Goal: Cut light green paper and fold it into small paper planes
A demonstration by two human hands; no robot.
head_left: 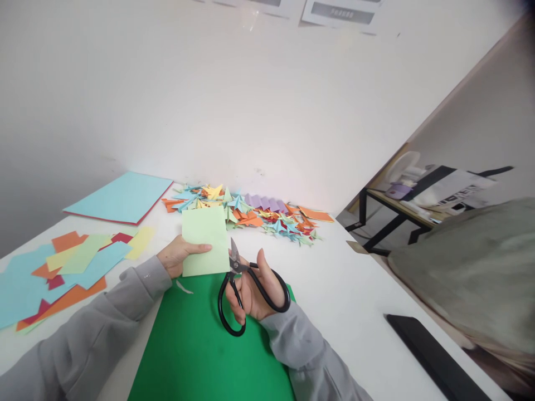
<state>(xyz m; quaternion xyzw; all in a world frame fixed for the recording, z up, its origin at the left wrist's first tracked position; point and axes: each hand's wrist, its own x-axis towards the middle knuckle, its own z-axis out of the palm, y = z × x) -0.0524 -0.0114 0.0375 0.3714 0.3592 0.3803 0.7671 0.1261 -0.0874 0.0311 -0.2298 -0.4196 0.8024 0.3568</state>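
Observation:
My left hand (178, 256) pinches a pale green sheet of paper (204, 228) by its left side, thumb lying across the front. In my right hand (257, 287) is a pair of scissors (236, 264) with black looped handles, fingers through the loops. Its blades point up beside the sheet's right edge; whether they touch the paper I cannot tell. Both hands are above a green mat (200, 345). A thin pale paper strip (184, 287) lies near the mat's upper left edge.
Loose coloured paper pieces (79, 259) overlap on the left of the white table (326, 289). Behind them is a stack of light blue sheets (121, 195). Many small folded paper shapes (246, 214) line the wall. A black bar-shaped object (430, 356) lies at the right.

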